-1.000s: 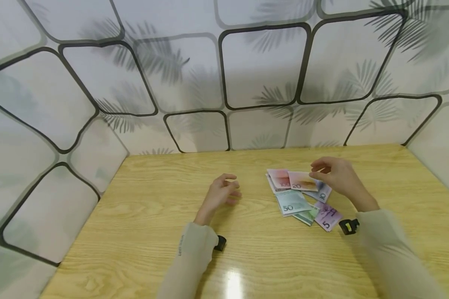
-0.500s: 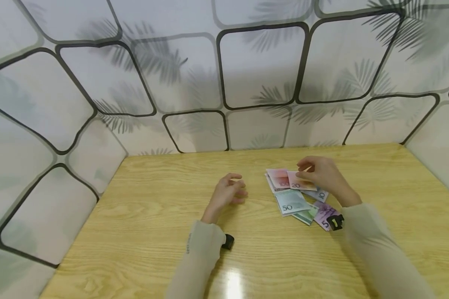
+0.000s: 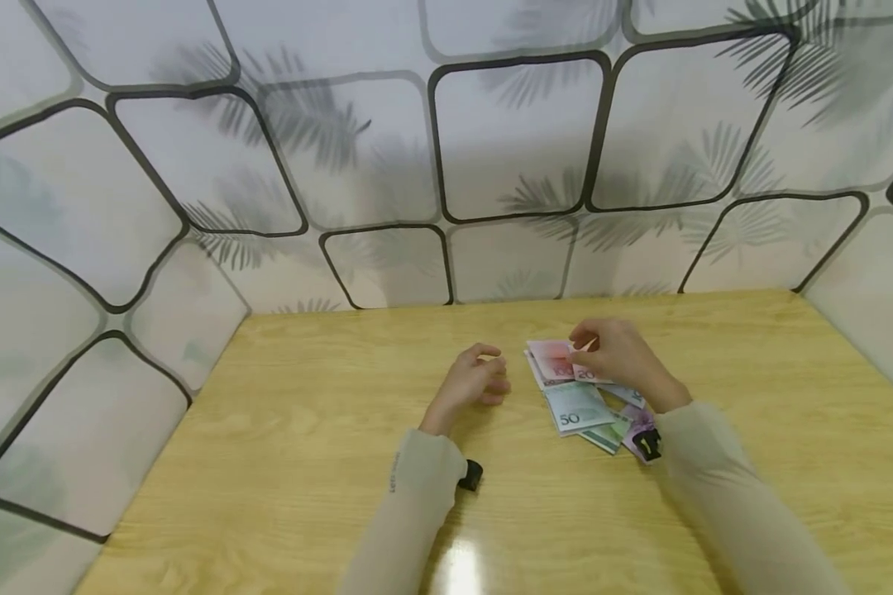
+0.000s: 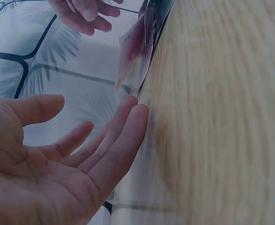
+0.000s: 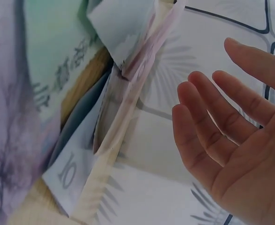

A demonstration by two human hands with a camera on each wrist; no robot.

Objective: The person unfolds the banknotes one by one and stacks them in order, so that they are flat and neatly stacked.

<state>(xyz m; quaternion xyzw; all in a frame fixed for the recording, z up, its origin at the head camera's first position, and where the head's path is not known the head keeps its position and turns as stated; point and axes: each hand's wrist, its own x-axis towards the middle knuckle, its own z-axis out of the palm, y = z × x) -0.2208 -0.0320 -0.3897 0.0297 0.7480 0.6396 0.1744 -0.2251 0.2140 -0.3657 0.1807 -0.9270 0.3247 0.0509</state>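
Observation:
Paper banknotes lie overlapping on the table: a red 100 note [image 3: 552,357], an orange-pink 20 note [image 3: 586,376], a teal 50 note [image 3: 576,405], a green note [image 3: 603,437], a bluish 10 note [image 5: 67,174] and a purple note [image 5: 11,145]. Over the 20 note is my right hand [image 3: 616,357], fingers loosely bent; in the right wrist view nothing is between them, and they stand apart from the notes. My left hand [image 3: 472,384] hovers left of the notes, palm facing them, holding nothing. My right hand and wrist partly hide the 20, 10 and purple notes.
The wooden table [image 3: 305,430] reaches back to a patterned cloth wall [image 3: 521,140], with more cloth at the left and right sides. A small black device [image 3: 647,445] sits at my right wrist and another [image 3: 471,476] at my left.
My right hand has moved left across the 20 note towards the 100 note. The left hand has drifted right, nearer the notes. The banknotes stay where they lay.

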